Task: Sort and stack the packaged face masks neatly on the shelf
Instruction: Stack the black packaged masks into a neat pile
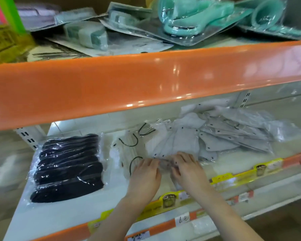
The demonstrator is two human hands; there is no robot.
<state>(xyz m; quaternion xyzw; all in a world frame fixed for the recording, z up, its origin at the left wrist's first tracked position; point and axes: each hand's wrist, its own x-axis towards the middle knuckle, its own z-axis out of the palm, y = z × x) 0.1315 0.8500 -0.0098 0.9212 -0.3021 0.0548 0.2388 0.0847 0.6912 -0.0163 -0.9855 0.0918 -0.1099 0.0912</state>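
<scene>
On the lower white shelf [62, 213] lies a clear pack of black masks [68, 166] at the left. A loose spread of grey-white packaged masks [221, 134] fans out to the right, and white masks with black ear loops [128, 146] lie in the middle. My left hand [146, 173] and my right hand [186, 168] sit side by side at the near edge of the grey pile, fingers curled on a clear-wrapped grey mask pack [165, 163] between them.
The orange edge of the upper shelf [146, 84] overhangs the lower shelf just above my hands. That upper shelf holds blister packs with teal items [189, 20]. Yellow price tags [233, 178] line the lower shelf's front rail.
</scene>
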